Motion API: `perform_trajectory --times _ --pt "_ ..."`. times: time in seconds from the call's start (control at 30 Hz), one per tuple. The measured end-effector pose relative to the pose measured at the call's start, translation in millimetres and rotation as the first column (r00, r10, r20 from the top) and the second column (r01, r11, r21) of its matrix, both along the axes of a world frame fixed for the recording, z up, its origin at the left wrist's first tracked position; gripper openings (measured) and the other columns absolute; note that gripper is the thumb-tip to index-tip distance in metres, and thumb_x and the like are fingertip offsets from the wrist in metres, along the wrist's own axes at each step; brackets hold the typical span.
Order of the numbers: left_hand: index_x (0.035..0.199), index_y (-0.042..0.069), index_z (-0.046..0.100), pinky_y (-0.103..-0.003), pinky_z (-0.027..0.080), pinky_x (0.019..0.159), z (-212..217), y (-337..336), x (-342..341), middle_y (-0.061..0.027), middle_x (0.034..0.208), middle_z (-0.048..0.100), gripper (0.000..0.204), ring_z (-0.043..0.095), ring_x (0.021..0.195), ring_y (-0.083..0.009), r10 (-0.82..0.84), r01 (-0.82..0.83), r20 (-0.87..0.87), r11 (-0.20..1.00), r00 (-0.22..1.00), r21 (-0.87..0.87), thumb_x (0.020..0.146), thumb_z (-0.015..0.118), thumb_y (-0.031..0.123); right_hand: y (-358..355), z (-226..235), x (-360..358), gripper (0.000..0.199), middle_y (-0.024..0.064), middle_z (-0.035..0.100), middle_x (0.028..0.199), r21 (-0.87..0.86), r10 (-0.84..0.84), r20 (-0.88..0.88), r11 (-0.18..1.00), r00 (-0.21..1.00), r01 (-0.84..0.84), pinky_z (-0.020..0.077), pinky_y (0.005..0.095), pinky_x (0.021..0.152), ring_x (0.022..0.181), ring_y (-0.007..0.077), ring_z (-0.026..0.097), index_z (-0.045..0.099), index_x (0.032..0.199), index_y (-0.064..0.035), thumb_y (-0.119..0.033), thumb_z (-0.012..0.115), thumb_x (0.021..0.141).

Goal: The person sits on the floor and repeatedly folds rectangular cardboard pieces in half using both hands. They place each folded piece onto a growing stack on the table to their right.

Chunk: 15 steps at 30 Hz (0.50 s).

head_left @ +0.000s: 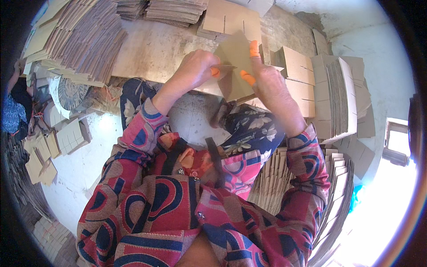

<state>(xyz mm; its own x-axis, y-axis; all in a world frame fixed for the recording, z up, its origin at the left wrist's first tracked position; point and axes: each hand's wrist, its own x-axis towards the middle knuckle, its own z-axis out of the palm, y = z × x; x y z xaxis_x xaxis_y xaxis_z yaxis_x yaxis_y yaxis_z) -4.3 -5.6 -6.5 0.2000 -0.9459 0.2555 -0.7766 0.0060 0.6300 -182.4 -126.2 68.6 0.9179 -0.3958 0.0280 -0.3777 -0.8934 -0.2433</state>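
A brown cardboard piece [235,55] is held upright and tilted in front of me, above the edge of the work surface. My left hand [198,69] is closed in a pinch at its left side, where a narrow cardboard flap sticks out by the orange-covered thumb. At its right side my right hand [269,84] grips it, orange covers on the thumb and the raised index finger. The other fingers of that hand are partly hidden. Just beyond lies a stack of slotted cardboard sheets [231,18].
Slotted cardboard stacks [299,66] stand right of my hand, beside a taller leaning stack [342,98]. A big cardboard pile [82,40] fills the far left. More cardboard pieces [331,196] stand by my right elbow. Another person [18,104] is at the left edge.
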Motion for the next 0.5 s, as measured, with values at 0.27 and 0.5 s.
perform_trajectory --times 0.27,0.5 --pt "0.088 0.003 0.070 -0.042 0.048 0.063 2.4 -1.0 -3.5 -0.0222 0.075 0.063 0.017 0.063 0.070 -0.0369 0.044 -0.043 -0.039 0.999 0.998 0.004 0.072 0.065 0.001 5.4 3.7 3.6 0.081 0.0240 0.064 0.077 -0.055 0.113 0.008 0.992 0.994 -0.112 0.0526 0.0469 0.064 0.075 0.0402 0.065 0.017 0.146 0.0051 -0.005 0.063 0.080" --pt "0.098 0.004 0.068 -0.042 0.051 0.069 7.9 4.0 -13.2 -0.0175 0.083 0.067 0.026 0.064 0.077 -0.0366 0.065 -0.072 0.078 0.993 0.995 0.093 0.073 0.071 0.009 20.1 -14.6 -3.8 0.078 0.0217 0.066 0.077 -0.010 -0.021 -0.087 1.000 0.996 0.020 0.0528 0.0478 0.061 0.070 0.0412 0.066 0.025 0.143 0.0034 -0.031 0.065 0.087"
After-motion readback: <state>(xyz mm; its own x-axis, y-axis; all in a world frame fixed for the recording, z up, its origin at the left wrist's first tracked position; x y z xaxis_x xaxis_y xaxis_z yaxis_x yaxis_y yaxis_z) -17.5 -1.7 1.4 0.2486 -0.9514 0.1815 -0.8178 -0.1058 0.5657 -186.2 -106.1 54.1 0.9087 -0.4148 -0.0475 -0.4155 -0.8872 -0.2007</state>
